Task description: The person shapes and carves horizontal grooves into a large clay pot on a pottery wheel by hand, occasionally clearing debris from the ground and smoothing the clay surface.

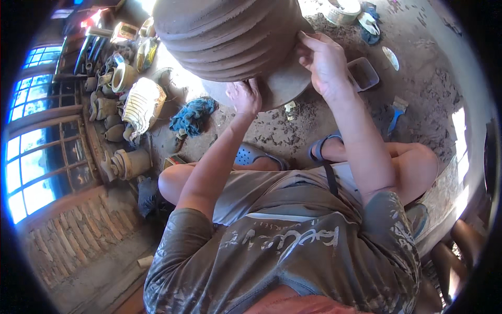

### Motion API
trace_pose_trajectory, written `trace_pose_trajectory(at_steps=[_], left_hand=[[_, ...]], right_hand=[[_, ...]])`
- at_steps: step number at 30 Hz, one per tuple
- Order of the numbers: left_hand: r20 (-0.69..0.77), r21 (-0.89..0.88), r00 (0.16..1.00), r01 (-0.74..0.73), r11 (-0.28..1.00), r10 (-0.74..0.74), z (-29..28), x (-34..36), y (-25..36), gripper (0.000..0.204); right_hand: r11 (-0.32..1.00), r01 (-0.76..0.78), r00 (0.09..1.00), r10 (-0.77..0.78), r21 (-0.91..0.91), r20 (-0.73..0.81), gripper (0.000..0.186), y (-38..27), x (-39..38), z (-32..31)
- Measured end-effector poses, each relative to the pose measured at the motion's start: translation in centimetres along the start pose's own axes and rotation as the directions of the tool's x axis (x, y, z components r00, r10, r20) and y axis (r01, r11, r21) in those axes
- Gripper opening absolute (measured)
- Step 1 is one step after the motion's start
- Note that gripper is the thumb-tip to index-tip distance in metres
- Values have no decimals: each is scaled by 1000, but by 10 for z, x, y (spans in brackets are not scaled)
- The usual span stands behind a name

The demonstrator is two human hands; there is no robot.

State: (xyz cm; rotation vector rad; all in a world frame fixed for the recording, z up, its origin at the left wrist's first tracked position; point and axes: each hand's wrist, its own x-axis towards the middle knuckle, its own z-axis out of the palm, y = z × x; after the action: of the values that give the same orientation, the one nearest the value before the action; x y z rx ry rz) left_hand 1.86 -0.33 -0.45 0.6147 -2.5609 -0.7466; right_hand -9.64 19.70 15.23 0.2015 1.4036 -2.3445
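One blue cloth (pixel 192 116) off near-left edge of one round board (pixel 289 88). Left hand (pixel 244 98) at board's near edge, fingers against foot of one ridged clay vessel (pixel 230 39); grip unclear. Vessel stands on board. Right hand (pixel 327 62) at vessel's right side, fingers curled; cannot tell if pinching anything. Farther right: one plastic tub (pixel 370 72), one brush (pixel 398 111). Apparently shaping wall; next move calls for light, even pressure.

The ridged pot (pixel 230 39) is matt clay; the blue rag (pixel 191 116), rough cloth; the tub (pixel 370 79), probably smooth plastic.
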Motion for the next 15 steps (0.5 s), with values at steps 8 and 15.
trace_pose_trajectory(at_steps=[8, 15], left_hand=[[-126, -23, 982, 140, 990, -141, 32, -17, 52, 70], [-305, 77, 945, 145, 986, -115, 55, -26, 98, 63]], right_hand=[[996, 47, 994, -39, 78, -101, 13, 16, -24, 14], [978, 42, 989, -11, 206, -146, 16, 35, -56, 38]])
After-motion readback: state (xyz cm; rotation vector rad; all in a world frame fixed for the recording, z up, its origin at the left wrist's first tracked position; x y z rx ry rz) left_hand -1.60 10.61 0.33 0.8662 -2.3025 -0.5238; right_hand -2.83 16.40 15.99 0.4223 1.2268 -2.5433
